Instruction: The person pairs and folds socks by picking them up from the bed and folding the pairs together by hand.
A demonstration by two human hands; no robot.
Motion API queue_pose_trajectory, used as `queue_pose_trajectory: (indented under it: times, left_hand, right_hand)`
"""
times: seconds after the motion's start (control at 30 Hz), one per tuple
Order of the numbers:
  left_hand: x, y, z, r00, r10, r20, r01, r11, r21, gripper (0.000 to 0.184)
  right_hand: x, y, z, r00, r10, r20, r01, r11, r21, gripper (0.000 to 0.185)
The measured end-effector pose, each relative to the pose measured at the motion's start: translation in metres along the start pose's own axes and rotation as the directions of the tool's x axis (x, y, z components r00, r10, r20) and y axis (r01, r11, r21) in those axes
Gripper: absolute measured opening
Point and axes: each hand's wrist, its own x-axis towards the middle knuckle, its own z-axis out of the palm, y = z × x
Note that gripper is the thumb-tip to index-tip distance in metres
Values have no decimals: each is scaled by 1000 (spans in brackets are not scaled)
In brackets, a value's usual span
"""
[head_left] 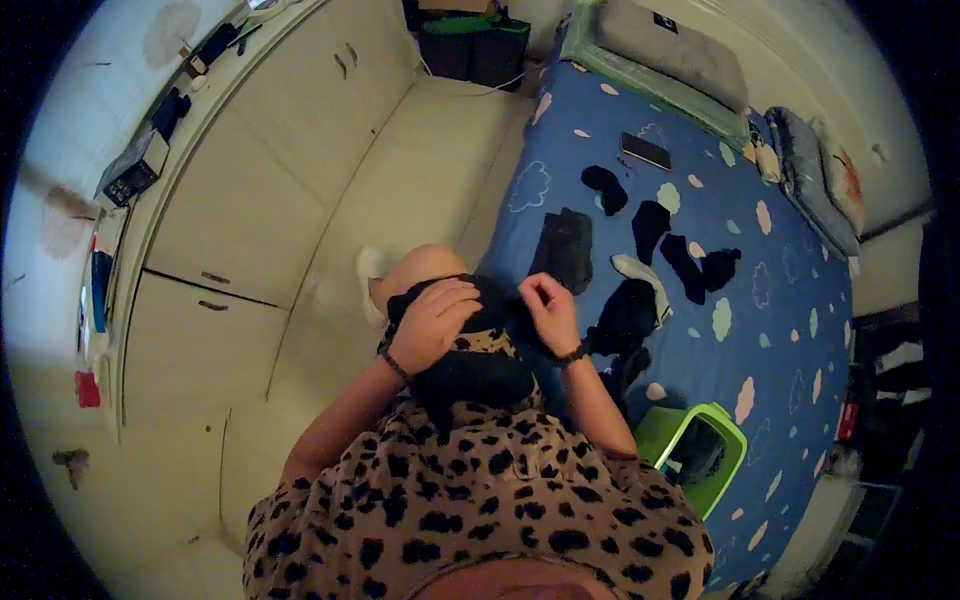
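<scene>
Left-hand fingers (460, 297) lie across black cloth (491, 306) on the bent leg (428, 263), their grip hidden; it looks light, soft and limp, easiest pinched at an edge. Right-hand fingers (531, 290) curl near it, though whether they grasp anything I cannot tell. Farther right, sock-like dark pieces (652, 227) lie on the bed (775, 385).

left hand (435, 322) — on black cloth (488, 312) | right hand (552, 318) — curled | 1 phone (646, 151)

A head-worn camera looks steeply forward and down, bed (700, 360) rightward.
</scene>
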Motion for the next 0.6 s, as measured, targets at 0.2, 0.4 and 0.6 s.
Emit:
queue_pose_trajectory:
  times: [0.2,0.4,0.6]
  left_hand:
    - [1,-12,37,989,56,136,-70,993,99,29]
    - [-1,-10,40,989,18,144,-42,985,170,32]
    - [-2,-4,36,989,-32,141,0,975,221,36]
  right_hand:
    - [-16,-12,24,997,-72,10,72,993,-91,14]
    - [-16,12,35,1000,-21,3,21,996,-82,17]
    - [-11,-4,36,973,-175,-149,125,948,-292,19]
